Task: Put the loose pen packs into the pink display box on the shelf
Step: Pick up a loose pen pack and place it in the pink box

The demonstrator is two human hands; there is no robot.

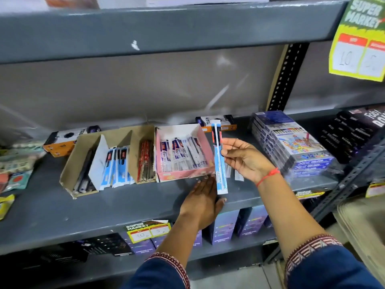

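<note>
pink box [185, 174] sits on the grey shelf [104, 205], partly filled. left hand [201, 202], flat and open, rests fingertips against its front right corner, likely to steady it. right hand [242, 158] pinches one pen pack [219, 159] upright just right of the box; more loose packs [238, 175] lie behind that hand.

At three o'clock the black boxes [354, 132] run off the edge; the price tag [361, 36] at one o'clock is blurred, its numbers unreadable.

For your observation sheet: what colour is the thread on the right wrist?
Red thread, clearest in the head view.
</note>
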